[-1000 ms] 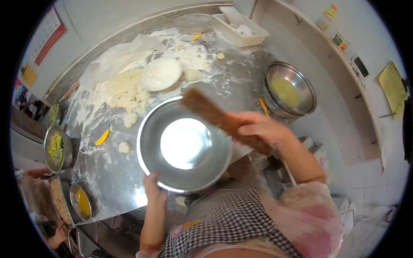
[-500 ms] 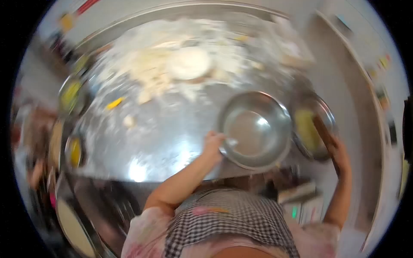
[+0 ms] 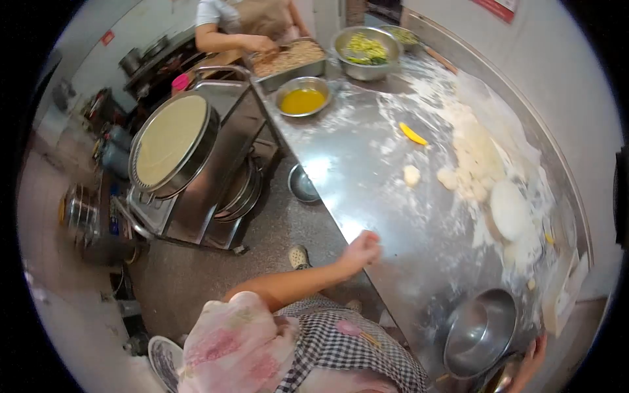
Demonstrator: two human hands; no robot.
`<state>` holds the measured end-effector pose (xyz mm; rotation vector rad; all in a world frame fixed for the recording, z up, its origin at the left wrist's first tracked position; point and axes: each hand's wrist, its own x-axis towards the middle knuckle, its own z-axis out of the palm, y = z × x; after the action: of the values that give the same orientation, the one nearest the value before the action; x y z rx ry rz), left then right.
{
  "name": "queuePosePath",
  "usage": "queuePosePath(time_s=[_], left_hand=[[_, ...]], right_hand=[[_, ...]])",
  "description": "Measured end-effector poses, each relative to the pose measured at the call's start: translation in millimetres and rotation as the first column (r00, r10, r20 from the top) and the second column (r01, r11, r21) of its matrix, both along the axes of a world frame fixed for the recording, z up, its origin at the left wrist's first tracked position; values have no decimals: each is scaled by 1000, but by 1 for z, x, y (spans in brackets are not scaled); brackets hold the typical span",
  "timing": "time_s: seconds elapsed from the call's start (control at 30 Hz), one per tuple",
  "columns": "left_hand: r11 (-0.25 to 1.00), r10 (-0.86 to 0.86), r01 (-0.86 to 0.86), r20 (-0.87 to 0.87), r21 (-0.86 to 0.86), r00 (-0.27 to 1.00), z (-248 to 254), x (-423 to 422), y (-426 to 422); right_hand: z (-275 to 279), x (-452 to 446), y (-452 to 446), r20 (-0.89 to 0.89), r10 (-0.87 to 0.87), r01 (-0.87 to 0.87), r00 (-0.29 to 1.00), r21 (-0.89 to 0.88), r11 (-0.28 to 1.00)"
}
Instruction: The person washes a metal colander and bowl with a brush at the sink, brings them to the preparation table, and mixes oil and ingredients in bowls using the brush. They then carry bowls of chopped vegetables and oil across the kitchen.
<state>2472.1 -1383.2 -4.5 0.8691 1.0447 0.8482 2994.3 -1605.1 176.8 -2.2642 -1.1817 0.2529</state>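
My left hand (image 3: 362,249) is closed above the near edge of the steel table (image 3: 367,177), and its curled fingers hide whatever may be inside. At the lower right, my right hand (image 3: 532,361) is at the outer side of a metal bowl (image 3: 503,376) cut off by the frame edge. Its fingers look curled, but I cannot make out what they grip. Beside that bowl sits a large steel mixing bowl (image 3: 478,337). A white dough round (image 3: 512,209) and a flattened dough sheet (image 3: 477,147) lie on flour, near a small dough piece (image 3: 411,175) and a yellow scraper (image 3: 413,133).
At the far end stand a bowl of yellow liquid (image 3: 303,101), a bowl of chopped greens (image 3: 367,52) and a filling tray (image 3: 288,60), where another person's hand (image 3: 262,44) works. Left of the table is a metal cart (image 3: 226,124) carrying a large round pan (image 3: 171,141).
My view has swung left, bringing the cart and the other person into sight. My left hand has come off the mixing bowl's rim. The brown stick-like thing by my right hand no longer shows clearly.
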Motion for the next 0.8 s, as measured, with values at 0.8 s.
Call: queuePosePath(time_s=[0.8], left_hand=[[239,96,-753,-786,613,-610,0,-654,-104]], right_hand=[[-158,-950,621,-128,983,-984,-133,134,-116]])
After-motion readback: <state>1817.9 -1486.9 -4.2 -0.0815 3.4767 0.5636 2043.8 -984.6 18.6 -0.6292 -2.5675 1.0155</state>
